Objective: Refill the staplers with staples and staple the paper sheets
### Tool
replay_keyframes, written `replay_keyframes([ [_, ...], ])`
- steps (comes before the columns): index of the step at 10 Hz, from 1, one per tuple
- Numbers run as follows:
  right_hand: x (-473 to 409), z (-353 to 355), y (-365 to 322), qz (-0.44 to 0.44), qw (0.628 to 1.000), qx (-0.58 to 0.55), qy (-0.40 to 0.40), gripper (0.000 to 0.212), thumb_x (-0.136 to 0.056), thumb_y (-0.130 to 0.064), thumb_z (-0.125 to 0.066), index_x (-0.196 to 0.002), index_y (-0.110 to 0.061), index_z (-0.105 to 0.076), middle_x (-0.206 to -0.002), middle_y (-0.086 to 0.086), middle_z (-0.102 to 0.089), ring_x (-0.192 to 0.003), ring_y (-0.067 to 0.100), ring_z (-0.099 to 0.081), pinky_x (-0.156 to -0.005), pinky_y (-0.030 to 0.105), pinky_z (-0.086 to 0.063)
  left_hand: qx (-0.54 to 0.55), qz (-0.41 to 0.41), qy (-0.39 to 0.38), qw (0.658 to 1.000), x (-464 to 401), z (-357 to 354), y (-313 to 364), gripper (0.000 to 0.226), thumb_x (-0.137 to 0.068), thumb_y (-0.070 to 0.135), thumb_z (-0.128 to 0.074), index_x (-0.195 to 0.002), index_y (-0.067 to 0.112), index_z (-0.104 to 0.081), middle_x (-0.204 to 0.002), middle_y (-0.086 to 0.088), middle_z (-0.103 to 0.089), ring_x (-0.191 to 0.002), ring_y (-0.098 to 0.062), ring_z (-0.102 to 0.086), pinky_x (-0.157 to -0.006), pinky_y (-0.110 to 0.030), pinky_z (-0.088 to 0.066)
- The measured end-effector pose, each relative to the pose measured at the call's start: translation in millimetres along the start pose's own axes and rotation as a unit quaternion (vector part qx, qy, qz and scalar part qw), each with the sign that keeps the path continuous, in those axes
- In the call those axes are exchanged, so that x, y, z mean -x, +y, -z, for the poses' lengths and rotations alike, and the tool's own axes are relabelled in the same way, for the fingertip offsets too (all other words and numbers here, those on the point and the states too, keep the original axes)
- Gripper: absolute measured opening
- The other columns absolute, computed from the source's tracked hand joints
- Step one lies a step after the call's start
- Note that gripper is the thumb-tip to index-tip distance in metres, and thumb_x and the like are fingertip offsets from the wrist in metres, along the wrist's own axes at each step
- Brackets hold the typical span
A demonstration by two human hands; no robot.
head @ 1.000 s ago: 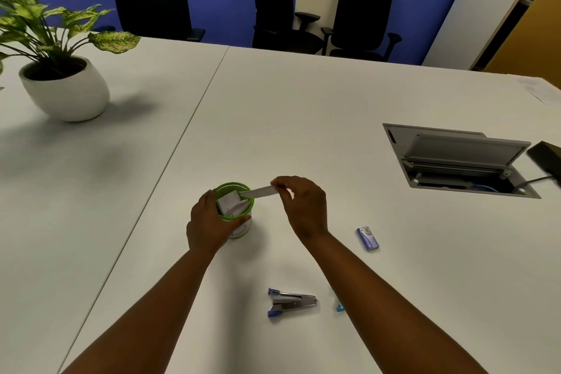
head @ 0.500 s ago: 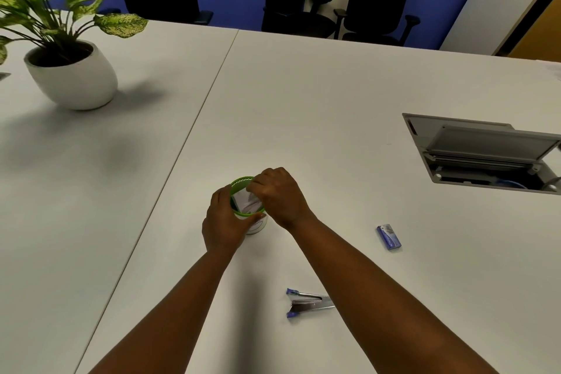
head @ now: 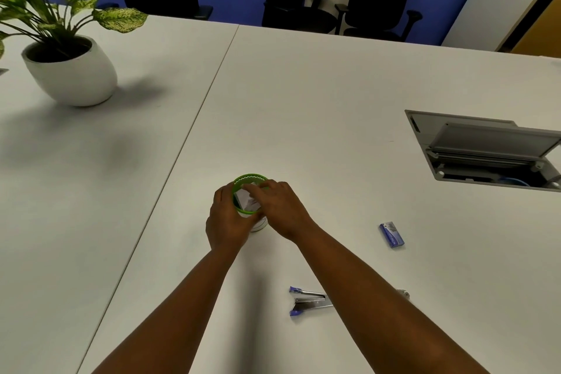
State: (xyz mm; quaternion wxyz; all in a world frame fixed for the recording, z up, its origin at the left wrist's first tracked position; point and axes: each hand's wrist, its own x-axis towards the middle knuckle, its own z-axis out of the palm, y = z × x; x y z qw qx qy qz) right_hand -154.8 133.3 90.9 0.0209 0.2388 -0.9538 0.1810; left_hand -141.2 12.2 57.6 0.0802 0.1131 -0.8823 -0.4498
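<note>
While the big white table fills most of the view, a plant in a round white pot sits far off at its left end. A grey hatch in the table stands open at the right. Near the middle is a green cup with folded paper inside it. The left hand is wrapped round the left side of the cup, fingers curled on its wall. The right hand lies over the top of the cup from the right, and its fingers reach down past the rim and touch the paper. I cannot tell if they pinch the paper or just press on it. A small stapler with blue ends lies open on the table nearer the person, between the two arms and well apart from both hands. A little blue staple box lies to the right of the right hand, not touching it.
</note>
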Motion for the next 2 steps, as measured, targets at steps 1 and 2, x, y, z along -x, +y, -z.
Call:
replay_keyframes([
  [1, 15.2, 9.6, -1.0, -0.024, 0.991, -0.086, 0.101, 0.051, -0.078, -0.002, -0.037, -0.127, -0.010, -0.052, -0.115, 0.015, -0.061, -0.107, 0.031, -0.053, -0.089, 0.037, -0.043, -0.007, -0.009, -0.007, 1.000, 0.3, -0.3, 0.6, 0.086, -0.058, 0.037, -0.085, -0.130, 0.014, -0.044, -0.130, -0.005, -0.052, -0.116, -0.024, -0.053, -0.087, -0.036, -0.048],
  [2, 44.3, 13.9, 16.2, -0.056, 0.988, -0.062, 0.131, 0.059, -0.067, 0.011, -0.036, -0.118, -0.007, -0.059, -0.101, 0.013, -0.066, -0.103, 0.033, -0.057, -0.082, 0.038, -0.045, 0.000, -0.009, -0.007, 1.000, 1.8, 2.2, 2.6, 0.087, -0.057, 0.036, -0.086, -0.131, 0.014, -0.043, -0.131, -0.004, -0.050, -0.118, -0.025, -0.051, -0.087, -0.035, -0.047],
])
